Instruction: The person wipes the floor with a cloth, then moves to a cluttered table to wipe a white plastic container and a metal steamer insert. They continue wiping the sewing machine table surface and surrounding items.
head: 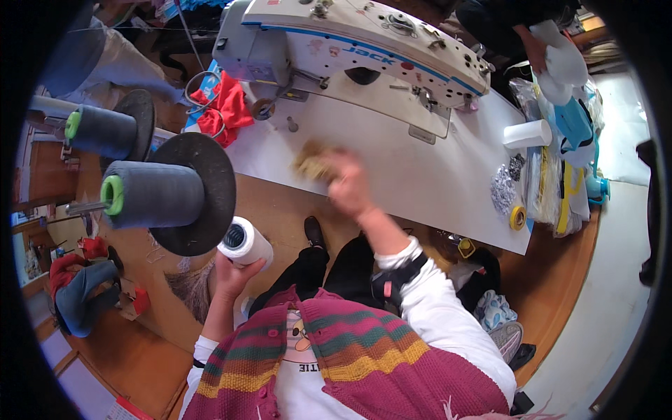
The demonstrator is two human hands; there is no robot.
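My left hand (231,281) grips a white cone of thread (254,249) in front of the table edge, its open dark core facing up. My right hand (350,184) is closed around a tan, brush-like thing (311,160) low over the white sewing table (388,181). Motion blurs both that hand and what it holds, so the exact kind of thing is unclear. Behind them stands a white Jack industrial sewing machine (362,47), its needle area (428,100) to the right of my right hand.
Two grey thread cones (157,194) (105,131) on spindles jut in at left. Red cloth (228,107) lies by the machine. At right are a white roll (527,134), yellow tape (518,217) and bagged materials (546,178). Other people (86,289) (533,50) are at left and upper right.
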